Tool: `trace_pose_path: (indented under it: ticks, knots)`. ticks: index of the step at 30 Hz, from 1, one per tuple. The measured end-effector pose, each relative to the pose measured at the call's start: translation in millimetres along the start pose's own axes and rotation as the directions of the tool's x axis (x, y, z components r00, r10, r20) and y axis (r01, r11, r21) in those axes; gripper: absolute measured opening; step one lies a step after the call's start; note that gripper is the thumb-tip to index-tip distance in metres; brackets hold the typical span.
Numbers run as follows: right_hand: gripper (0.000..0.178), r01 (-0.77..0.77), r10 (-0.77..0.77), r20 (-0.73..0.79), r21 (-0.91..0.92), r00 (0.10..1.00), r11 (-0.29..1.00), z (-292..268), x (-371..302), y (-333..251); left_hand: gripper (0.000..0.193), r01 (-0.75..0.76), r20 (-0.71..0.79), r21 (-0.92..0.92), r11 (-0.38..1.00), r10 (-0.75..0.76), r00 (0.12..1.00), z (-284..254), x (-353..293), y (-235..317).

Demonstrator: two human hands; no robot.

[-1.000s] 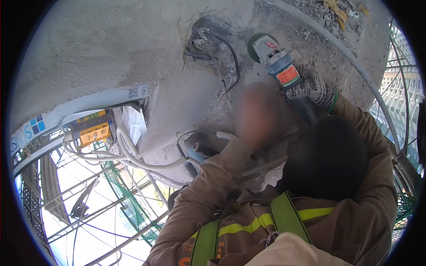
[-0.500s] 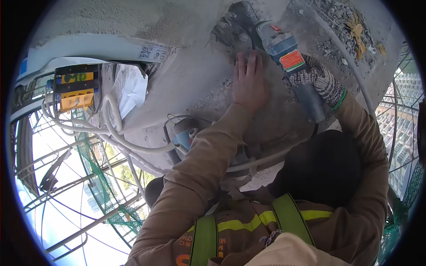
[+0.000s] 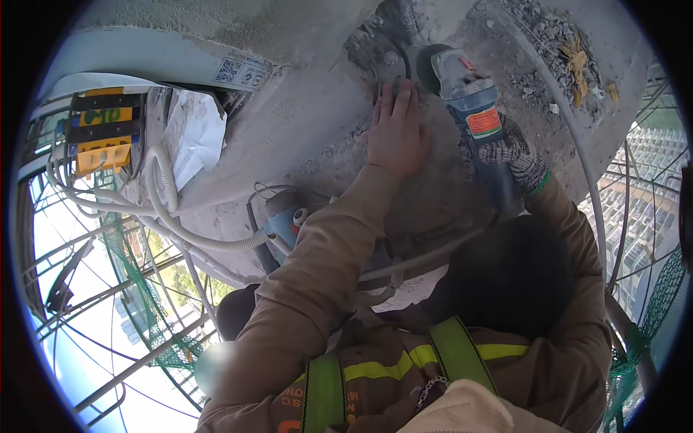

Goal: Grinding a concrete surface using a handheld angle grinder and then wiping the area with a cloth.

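Grinder point(image 3: 473, 108) looks like a heavy, stiff, vibrating lump of a tool, nose up against the rough concrete point(image 3: 303, 137). Gloved right hand point(image 3: 514, 155) is wrapped tight round its body just below the orange label, probably the best grab point. Bare left hand point(image 3: 395, 133) lies flat and open on the concrete just left of the grinder.

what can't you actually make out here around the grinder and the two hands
- Head view: the disc of the angle grinder is mostly hidden behind its guard and body.
- Right hand: a knit glove covers the fingers; its grip is shut on the grinder.
- Left hand: the palm lies flat on the concrete wall, so the spot under it is hidden.
- Second power tool: partly behind the left sleeve.
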State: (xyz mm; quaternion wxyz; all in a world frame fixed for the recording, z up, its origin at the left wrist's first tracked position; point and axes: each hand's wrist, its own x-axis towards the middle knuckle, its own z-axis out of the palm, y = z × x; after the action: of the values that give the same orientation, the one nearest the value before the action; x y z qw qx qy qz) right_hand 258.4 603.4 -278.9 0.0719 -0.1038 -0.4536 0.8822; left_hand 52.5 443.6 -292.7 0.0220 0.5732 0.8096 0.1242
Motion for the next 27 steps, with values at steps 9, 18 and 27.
trace_pose_path:
  ticks: [9,18,27]
  knots:
    - [0.046,0.031,-0.027,-0.065,0.062,0.998,0.998,-15.2,-21.5,10.8,0.063,0.054,0.073,-0.131,0.990,-0.045,0.996,-25.0,1.8,5.7]
    - [0.061,-0.027,0.016,-0.111,-0.100,0.994,0.995,-19.9,-28.8,2.7,0.053,0.616,0.623,-0.779,0.116,0.256,0.739,-35.5,-42.3,92.7]
    - [0.047,-0.135,0.050,-0.159,-0.585,0.986,0.800,13.8,-23.2,-62.7,0.065,0.477,0.475,-0.879,0.014,0.122,0.872,-40.9,-49.4,122.3]
